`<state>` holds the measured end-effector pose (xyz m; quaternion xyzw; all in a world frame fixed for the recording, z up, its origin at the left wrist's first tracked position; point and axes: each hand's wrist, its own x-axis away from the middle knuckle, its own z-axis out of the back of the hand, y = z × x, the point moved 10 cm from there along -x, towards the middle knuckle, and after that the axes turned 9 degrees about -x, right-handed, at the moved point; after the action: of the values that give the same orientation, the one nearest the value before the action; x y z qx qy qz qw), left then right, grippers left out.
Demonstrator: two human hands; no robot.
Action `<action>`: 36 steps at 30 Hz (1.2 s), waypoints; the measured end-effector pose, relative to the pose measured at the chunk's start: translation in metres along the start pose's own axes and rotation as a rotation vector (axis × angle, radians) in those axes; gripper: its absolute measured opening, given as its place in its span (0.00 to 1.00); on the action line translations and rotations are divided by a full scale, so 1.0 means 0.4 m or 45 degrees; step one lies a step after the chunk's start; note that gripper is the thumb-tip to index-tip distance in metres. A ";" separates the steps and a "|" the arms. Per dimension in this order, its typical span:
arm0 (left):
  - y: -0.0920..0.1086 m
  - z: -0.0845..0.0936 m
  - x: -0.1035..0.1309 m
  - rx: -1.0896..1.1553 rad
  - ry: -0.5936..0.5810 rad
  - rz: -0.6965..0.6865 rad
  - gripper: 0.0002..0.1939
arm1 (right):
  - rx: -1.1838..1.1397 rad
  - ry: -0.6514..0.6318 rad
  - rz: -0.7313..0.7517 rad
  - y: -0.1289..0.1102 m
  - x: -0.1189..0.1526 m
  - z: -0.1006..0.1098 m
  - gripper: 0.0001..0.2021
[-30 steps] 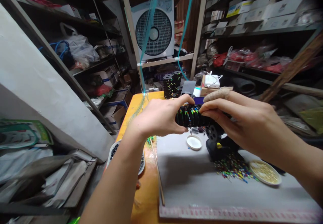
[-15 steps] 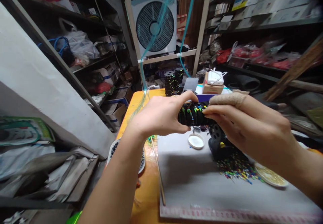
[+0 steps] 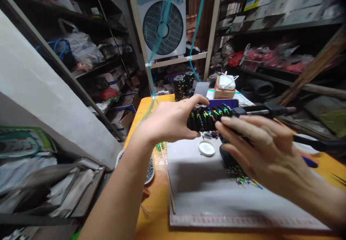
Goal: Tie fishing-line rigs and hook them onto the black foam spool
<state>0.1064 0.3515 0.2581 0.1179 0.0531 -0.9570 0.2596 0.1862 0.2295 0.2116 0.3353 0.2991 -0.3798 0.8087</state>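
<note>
The left hand [image 3: 173, 121] curls round the left end of a black ribbed spool [image 3: 205, 121], thumb below and fingers above, grasping it firmly. The spool lies roughly level above a grey board [image 3: 200, 189], its ribs dotted with green, yellow, red and blue bits. The right hand [image 3: 258, 142] is blurred, its fingers stretched toward the spool's near side with the tips at or very near it; whether they pinch anything, I cannot tell. Under that hand, a heap of coloured pieces [image 3: 244, 180] lies on the board, partly hidden. A small white dish [image 3: 207, 148] sits below the spool, and a thin wooden stick [image 3: 168, 182] runs along the board's left edge. The board rests on a yellow surface [image 3: 155, 211], where a pale tray [image 3: 153, 171] of dark bits shows partly behind the left forearm. Farther back stand more black spools [image 3: 178, 90], just beyond the left hand, and a white device [image 3: 226, 83] on a cardboard box [image 3: 223, 93].
</note>
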 end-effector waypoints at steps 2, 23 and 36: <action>0.008 0.005 0.006 -0.011 0.052 -0.027 0.34 | -0.170 -0.130 -0.069 -0.025 0.069 -0.023 0.21; 0.065 -0.024 0.083 -0.571 0.566 0.089 0.20 | -0.573 -0.093 -0.677 0.001 0.224 -0.070 0.05; -0.004 0.038 0.039 0.067 0.304 -0.062 0.28 | -0.547 0.271 -0.712 0.102 0.085 0.056 0.06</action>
<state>0.0894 0.3429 0.2689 0.2364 0.0613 -0.9433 0.2248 0.2426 0.2182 0.2126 0.1008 0.5346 -0.4776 0.6899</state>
